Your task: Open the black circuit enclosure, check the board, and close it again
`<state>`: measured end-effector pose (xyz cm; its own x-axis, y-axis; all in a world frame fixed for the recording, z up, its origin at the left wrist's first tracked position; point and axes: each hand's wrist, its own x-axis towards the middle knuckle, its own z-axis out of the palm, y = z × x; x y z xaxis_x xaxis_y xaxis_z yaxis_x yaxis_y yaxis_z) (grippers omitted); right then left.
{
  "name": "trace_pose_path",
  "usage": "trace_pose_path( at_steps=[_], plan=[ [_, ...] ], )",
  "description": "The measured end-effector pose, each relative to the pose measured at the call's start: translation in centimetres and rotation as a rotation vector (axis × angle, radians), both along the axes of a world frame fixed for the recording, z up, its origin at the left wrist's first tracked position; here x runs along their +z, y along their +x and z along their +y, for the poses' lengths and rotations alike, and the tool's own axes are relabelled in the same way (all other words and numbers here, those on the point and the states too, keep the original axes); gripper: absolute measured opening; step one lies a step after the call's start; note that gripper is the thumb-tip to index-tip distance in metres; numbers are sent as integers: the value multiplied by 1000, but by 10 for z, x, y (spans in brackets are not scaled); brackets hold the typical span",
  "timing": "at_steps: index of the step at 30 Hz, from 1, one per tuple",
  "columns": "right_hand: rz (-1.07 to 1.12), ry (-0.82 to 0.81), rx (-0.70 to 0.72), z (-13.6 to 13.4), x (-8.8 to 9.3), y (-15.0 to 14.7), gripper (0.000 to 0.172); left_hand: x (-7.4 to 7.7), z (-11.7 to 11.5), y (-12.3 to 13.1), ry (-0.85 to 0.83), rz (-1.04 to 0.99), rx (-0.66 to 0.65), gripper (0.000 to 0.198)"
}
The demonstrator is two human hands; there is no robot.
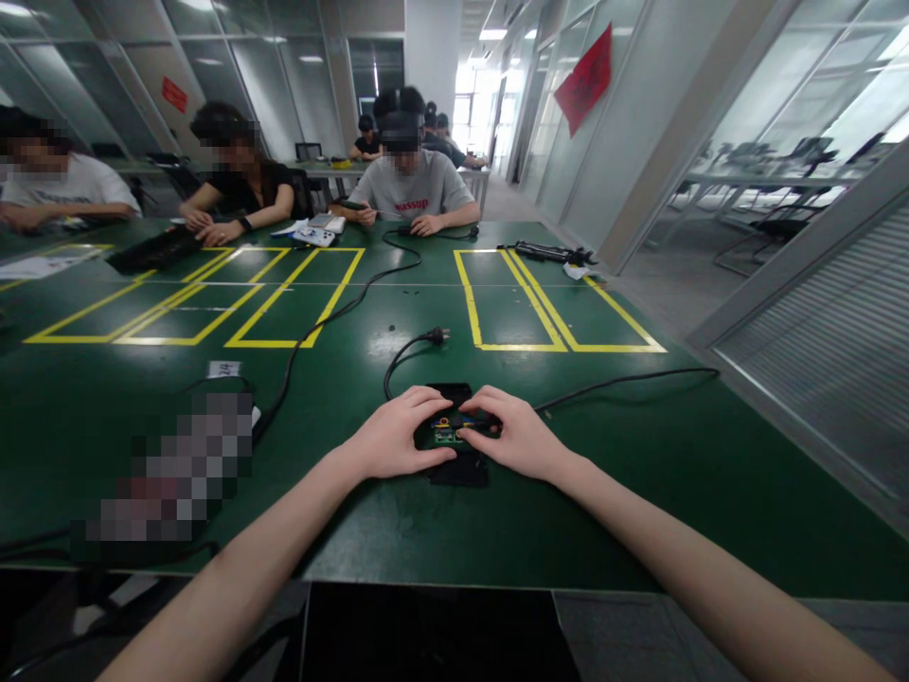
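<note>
Far left of the open black casing (460,471), across the green table (745,493), sit 2 co-workers: 1 in a white shirt (78,185), then 1 in black (259,194). Nearer, but also left of the casing, lies a pixelated object (191,464) with a small white label (224,369) just past it. Left of the casing and beyond it, a black cord (288,365) winds across the tabletop. The left hand (401,436) curls around the casing's left side and holds it, thumb on the near part, fingers on the far part. The casing lies on the table between the 2 hands, a green circuit board (445,438) showing inside. Straight beyond the casing are a black plug (436,335) and, farther off, a co-worker in grey (418,189). The right hand (515,431) pinches a dark piece (489,422) at the casing's right side; I cannot tell what it is. Right of the casing, a black cable (625,379) stretches away.
</note>
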<state>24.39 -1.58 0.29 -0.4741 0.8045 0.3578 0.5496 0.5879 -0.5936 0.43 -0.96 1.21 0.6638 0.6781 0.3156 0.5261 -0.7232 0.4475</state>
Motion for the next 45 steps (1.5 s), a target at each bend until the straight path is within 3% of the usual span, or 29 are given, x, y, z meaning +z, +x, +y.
trace_pose_path(
  at_steps=[3,6,11,16,22,27,32,39,45],
  plan=[
    [66,-24,-54,0,1,0,30,-5,3,0,-7,-36,35,42],
    [86,-28,2,2,2,0,38,-9,6,0,-2,-77,21,34],
    [58,-5,-3,6,-3,-3,28,-12,12,-2,28,-122,-5,24],
    [76,41,-71,11,-6,-9,26,-8,16,-4,66,-171,66,15],
    [19,76,-55,12,0,2,28,-3,20,-13,61,-49,121,14],
    [-130,89,-95,19,0,18,5,-2,24,-19,79,55,146,9],
    [-116,150,-91,20,2,21,16,4,24,-21,74,13,176,15],
    [-23,169,86,10,10,26,22,18,10,-21,-12,-111,85,13],
    [-55,70,157,6,8,25,20,16,5,-21,-59,-67,64,12]
  ],
)
